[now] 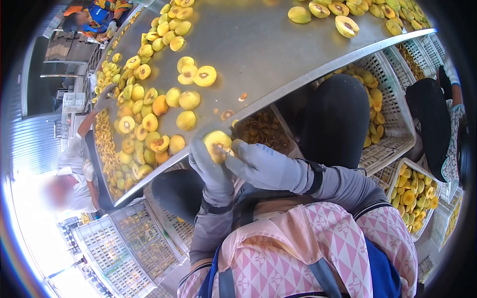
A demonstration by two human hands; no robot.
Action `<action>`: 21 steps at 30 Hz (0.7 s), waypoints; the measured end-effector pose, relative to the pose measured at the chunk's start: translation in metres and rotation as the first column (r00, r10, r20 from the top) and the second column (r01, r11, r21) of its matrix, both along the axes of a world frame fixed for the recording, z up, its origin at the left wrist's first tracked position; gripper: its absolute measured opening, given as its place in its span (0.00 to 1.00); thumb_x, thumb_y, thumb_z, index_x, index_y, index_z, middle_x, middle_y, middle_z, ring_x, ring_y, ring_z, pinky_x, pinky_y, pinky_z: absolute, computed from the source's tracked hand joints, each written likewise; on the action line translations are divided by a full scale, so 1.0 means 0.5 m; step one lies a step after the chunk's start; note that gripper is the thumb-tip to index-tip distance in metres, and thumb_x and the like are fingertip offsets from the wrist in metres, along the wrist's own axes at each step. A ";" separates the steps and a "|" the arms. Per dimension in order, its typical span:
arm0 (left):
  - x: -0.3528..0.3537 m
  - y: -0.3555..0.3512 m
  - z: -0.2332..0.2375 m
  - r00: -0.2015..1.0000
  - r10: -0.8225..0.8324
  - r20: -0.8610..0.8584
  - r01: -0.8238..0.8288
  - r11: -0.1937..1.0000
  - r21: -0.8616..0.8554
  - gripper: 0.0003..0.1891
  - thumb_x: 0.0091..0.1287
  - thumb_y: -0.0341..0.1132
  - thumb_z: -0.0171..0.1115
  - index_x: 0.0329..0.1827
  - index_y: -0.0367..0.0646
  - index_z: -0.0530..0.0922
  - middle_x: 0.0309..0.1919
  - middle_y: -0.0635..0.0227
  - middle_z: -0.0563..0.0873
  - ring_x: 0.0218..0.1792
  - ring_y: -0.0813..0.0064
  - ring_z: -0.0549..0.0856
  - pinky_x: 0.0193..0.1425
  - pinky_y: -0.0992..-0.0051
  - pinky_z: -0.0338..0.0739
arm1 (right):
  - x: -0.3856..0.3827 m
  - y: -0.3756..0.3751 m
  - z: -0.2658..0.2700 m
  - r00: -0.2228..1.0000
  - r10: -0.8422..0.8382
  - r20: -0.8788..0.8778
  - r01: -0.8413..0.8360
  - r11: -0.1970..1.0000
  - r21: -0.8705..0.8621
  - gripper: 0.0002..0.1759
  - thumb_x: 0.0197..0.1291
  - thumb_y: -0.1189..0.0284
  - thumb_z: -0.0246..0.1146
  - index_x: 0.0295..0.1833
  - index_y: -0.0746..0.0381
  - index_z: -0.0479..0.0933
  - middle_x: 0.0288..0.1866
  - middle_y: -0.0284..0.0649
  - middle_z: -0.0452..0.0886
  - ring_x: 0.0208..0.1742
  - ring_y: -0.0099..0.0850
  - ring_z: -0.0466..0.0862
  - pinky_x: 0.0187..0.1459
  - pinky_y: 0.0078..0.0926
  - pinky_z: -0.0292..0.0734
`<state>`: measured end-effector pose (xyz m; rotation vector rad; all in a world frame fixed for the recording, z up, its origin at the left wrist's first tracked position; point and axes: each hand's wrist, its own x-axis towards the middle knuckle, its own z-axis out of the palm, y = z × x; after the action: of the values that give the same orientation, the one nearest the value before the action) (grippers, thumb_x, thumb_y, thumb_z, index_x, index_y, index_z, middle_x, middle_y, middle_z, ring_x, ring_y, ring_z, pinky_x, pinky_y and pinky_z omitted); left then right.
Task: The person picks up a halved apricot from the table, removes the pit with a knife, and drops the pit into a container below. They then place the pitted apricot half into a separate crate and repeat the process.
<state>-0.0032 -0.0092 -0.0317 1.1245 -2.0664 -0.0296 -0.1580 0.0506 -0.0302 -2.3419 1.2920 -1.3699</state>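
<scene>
Both of my hands wear grey gloves and meet just off the near edge of the metal table [248, 54]. My left hand [211, 166] is wrapped round a halved yellow fruit [217, 144], its cut face turned up. The fingers of my right hand [266, 164] are pressed together at the fruit's brown centre; a small tool seems to stick out of them, too blurred to name. On the table beyond lie fruit halves [189, 100], and a small brown piece [243, 97] lies near the edge.
White crates of fruit [397, 144] stand at the right, more crates [124, 238] at the lower left. A bin of brown pieces [263, 129] sits below the table edge. Co-workers [74, 184] are at the left, upper left and right; one gloved hand [105, 99] reaches among the fruit.
</scene>
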 end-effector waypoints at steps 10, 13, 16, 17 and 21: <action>0.006 0.000 -0.028 0.999 0.024 0.041 -0.014 0.972 -0.234 0.26 0.71 0.38 0.58 0.68 0.31 0.68 0.54 0.52 0.79 0.52 0.56 0.80 0.60 0.63 0.75 | -0.009 -0.004 0.077 0.683 -0.096 0.724 -0.559 0.569 0.603 0.16 0.72 0.68 0.54 0.54 0.69 0.75 0.41 0.51 0.79 0.40 0.38 0.82 0.40 0.33 0.77; -0.017 0.006 0.017 0.895 -0.137 -0.424 0.238 0.951 0.195 0.22 0.74 0.37 0.51 0.65 0.31 0.70 0.52 0.56 0.81 0.49 0.62 0.81 0.57 0.67 0.76 | -0.023 -0.007 0.103 0.534 -0.270 0.801 -0.715 0.360 0.599 0.17 0.74 0.65 0.54 0.53 0.70 0.75 0.40 0.51 0.81 0.42 0.37 0.82 0.41 0.33 0.77; -0.016 0.001 0.028 0.758 -0.091 -0.645 0.436 0.806 0.399 0.20 0.77 0.37 0.46 0.64 0.31 0.71 0.52 0.58 0.80 0.49 0.67 0.81 0.54 0.70 0.78 | -0.011 -0.009 0.056 0.622 -0.148 0.769 -0.630 0.487 0.605 0.16 0.71 0.68 0.55 0.55 0.69 0.74 0.41 0.51 0.80 0.41 0.39 0.82 0.40 0.32 0.77; 0.001 -0.007 0.024 0.865 -0.118 -0.488 0.352 0.836 0.421 0.21 0.76 0.39 0.49 0.64 0.31 0.71 0.53 0.57 0.81 0.51 0.68 0.81 0.54 0.70 0.78 | -0.006 -0.009 0.033 0.729 -0.047 0.683 -0.518 0.614 0.596 0.16 0.70 0.70 0.55 0.57 0.69 0.74 0.42 0.51 0.79 0.41 0.40 0.82 0.40 0.32 0.78; 0.018 -0.019 0.040 0.888 -0.149 -0.436 0.368 0.798 0.477 0.21 0.75 0.40 0.53 0.63 0.31 0.71 0.51 0.55 0.83 0.50 0.68 0.82 0.51 0.70 0.80 | 0.007 0.011 -0.013 0.999 0.027 -0.042 -0.023 0.994 0.111 0.22 0.62 0.73 0.56 0.61 0.67 0.72 0.46 0.52 0.77 0.41 0.44 0.82 0.39 0.33 0.78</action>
<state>0.0059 -0.0188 -0.0118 1.0306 -1.8786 -0.9701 -0.1546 0.0561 -0.0369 -2.3180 1.3100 -1.2141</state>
